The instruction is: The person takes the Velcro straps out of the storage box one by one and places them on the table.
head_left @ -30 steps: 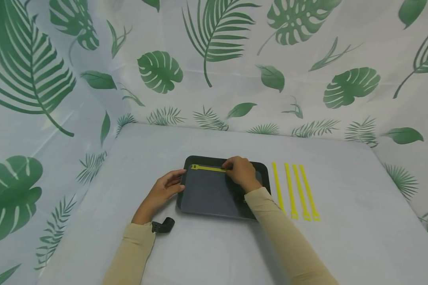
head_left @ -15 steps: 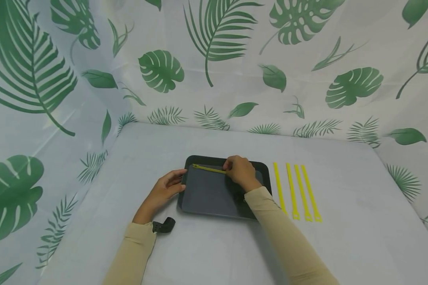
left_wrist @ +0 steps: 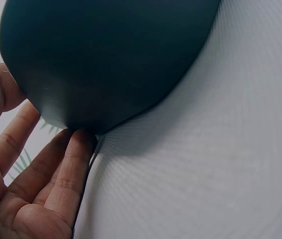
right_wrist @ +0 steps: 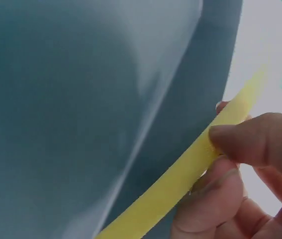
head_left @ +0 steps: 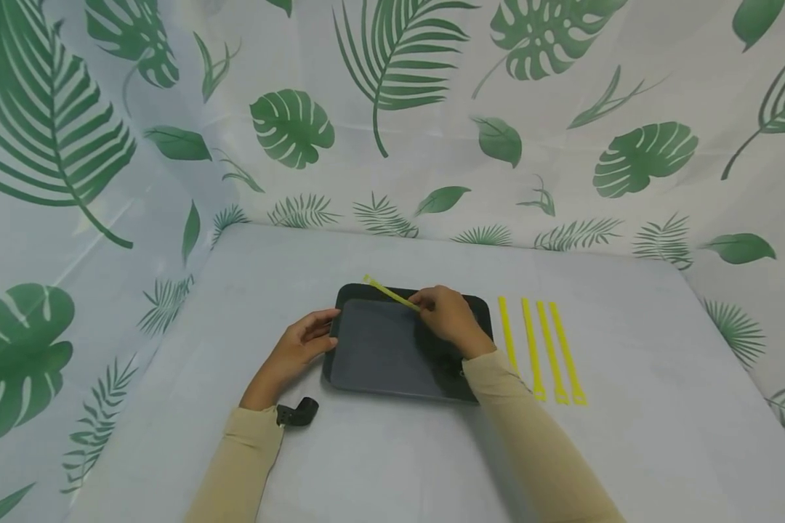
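Observation:
A dark grey rectangular tray [head_left: 379, 356] lies on the white table. My right hand [head_left: 450, 316], above the tray's far right part, pinches a yellow hook-and-loop cable tie [head_left: 392, 294]. The tie slants up to the left, its slotted head past the tray's far rim. In the right wrist view, thumb and fingers clasp the flat yellow strap [right_wrist: 165, 191]. At the tray's left side is my left hand [head_left: 294, 356], its extended fingers and thumb touching the outer wall. The left wrist view shows those fingertips [left_wrist: 78, 142] against the dark wall.
Several yellow cable ties [head_left: 533, 349] lie side by side to the right of the tray, slotted heads toward me. A black camera [head_left: 299, 412] is worn on the left wrist. A white curtain [head_left: 425, 167] with green leaves stands behind the table.
The cable tie in my right hand has turned and risen: its slotted head has gone from inside the tray to above and past the far rim. The left hand stays in place.

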Available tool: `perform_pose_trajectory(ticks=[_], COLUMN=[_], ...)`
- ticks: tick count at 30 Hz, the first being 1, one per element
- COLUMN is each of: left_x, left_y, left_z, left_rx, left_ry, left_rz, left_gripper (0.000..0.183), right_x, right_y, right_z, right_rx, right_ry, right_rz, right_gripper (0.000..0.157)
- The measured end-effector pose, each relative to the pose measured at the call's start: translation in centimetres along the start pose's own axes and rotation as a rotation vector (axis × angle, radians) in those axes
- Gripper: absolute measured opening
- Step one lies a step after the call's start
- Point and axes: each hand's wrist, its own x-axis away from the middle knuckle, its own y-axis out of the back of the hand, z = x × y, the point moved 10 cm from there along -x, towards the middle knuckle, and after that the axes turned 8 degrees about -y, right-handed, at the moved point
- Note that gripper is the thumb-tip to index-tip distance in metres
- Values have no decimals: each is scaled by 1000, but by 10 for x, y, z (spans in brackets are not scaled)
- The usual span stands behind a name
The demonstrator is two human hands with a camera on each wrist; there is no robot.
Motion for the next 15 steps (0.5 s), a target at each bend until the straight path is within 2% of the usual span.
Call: perform_pose_trajectory(ticks=[6, 15], left_x=[0, -1], left_y=[0, 0], left_z=[1, 1], left_rx=[-4, -10], left_ry=[-2, -3], left_rz=[5, -1], left_gripper=[58, 57], right_x=[12, 29], right_y=[13, 26], right_z=[6, 8], right_rx=[-51, -138], right_ry=[51, 78], right_rz=[-20, -65], right_gripper=[19, 20])
